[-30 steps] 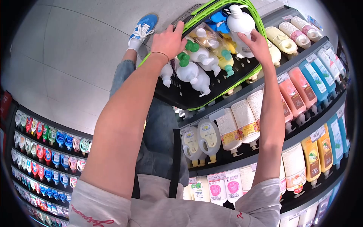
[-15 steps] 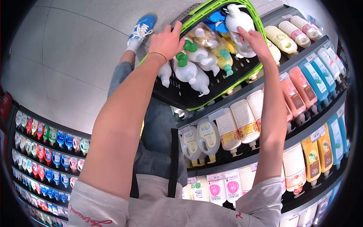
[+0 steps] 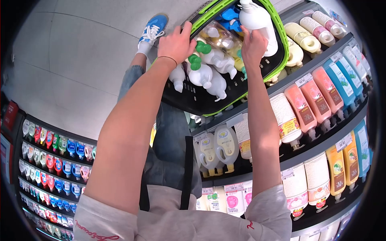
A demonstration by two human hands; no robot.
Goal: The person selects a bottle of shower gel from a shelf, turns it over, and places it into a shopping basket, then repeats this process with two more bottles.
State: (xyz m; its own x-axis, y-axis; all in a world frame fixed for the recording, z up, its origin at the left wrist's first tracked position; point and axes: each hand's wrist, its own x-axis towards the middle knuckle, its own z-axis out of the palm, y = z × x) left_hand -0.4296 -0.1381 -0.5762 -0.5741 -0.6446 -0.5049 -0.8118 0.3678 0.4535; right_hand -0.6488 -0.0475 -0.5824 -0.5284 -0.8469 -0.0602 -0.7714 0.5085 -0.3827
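Observation:
My left hand [image 3: 177, 44] is closed round the green-edged rim of a black shopping basket [image 3: 189, 96]. My right hand [image 3: 254, 46] is inside the basket, in front of a large white pump bottle [image 3: 257, 16]; its thumb and index finger stand apart, and the other fingers are partly hidden. The white bottle leans against the far right side. Left of it are a blue plastic item [image 3: 230, 15], bottles with green pump tops [image 3: 203, 47], and several white pump bottles [image 3: 200, 75]. A yellow bottle [image 3: 238, 63] is partly covered by my right hand.
Shelves [image 3: 235, 120] of pump bottles rise close on my right, with pink bottles [image 3: 311, 98] and blue bottles [image 3: 339, 82]. At lower left stands another shelf of small colourful bottles [image 3: 58, 144]. Grey tiled floor [image 3: 80, 68] lies left of my blue shoe [image 3: 155, 28].
My right hand has moved left across the basket, off the white bottle's lower part. The basket and bottle have shifted slightly right and up in view. My left hand keeps its hold.

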